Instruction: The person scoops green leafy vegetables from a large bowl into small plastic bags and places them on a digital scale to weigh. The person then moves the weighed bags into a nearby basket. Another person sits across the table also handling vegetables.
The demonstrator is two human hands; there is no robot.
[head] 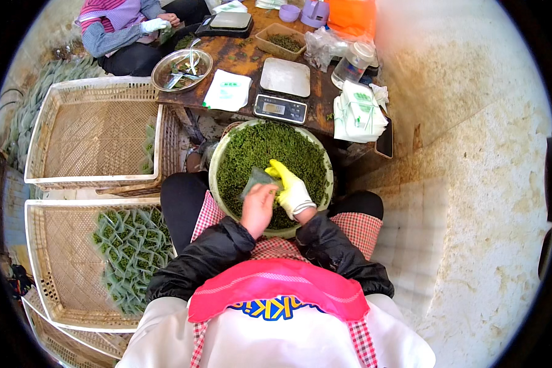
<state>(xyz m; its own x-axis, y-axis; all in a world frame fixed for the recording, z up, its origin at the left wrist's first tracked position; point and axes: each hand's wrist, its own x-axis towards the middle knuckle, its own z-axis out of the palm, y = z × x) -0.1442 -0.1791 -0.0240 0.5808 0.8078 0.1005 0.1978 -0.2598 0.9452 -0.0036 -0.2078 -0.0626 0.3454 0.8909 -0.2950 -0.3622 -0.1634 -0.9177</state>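
Note:
A round, pale tub (pixel 215 184) full of small green peppercorn-like berries (pixel 276 142) stands between the person's knees. Over it, my bare left hand (pixel 259 204) grips the lower edge of a small translucent plastic bag (pixel 253 180). My right hand (pixel 290 188), in a yellow and white glove, is at the bag's right side, thumb and fingers partly spread; whether berries lie in its palm is hidden. Beyond the tub, a digital scale (pixel 283 85) rests on the wooden table, with a stack of printed white bags (pixel 227 90) to its left.
Left are two plastic crates (pixel 92 179) (pixel 64 327), the nearer holding many filled bags (pixel 131 253). The table (pixel 239 50) bears a metal bowl (pixel 181 89), a berry container (pixel 283 41), a clear jar (pixel 352 64) and tied bags (pixel 359 112). A co-worker (pixel 119 34) sits at upper left.

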